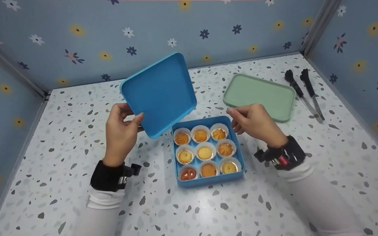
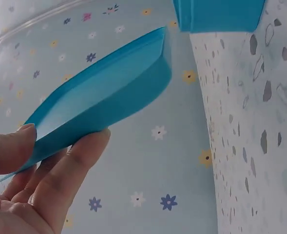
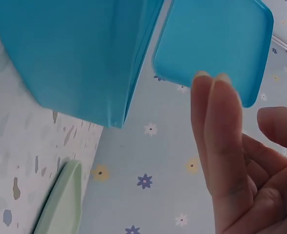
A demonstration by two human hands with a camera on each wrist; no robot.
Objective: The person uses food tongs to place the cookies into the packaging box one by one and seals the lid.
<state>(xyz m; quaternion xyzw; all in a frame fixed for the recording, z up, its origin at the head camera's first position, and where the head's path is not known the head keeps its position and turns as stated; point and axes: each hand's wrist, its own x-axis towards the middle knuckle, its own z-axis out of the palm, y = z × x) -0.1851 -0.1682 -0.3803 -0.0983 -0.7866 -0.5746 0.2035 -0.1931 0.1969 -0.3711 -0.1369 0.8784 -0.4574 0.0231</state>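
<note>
My left hand holds a blue lid by its lower left edge, thumb on the inner face and fingers behind. The lid is raised and tilted, its inside towards me, in the air left of and behind a blue square box. Inside the box, small pastries sit in rows in white paper cups. My right hand hovers at the box's far right corner. In the right wrist view its thumb stands apart from the bent fingers, with nothing between them.
A pale green tray lies behind my right hand. Right of it rest tongs with black ends and metal arms. Flower-patterned panels wall the speckled table at the back and both sides.
</note>
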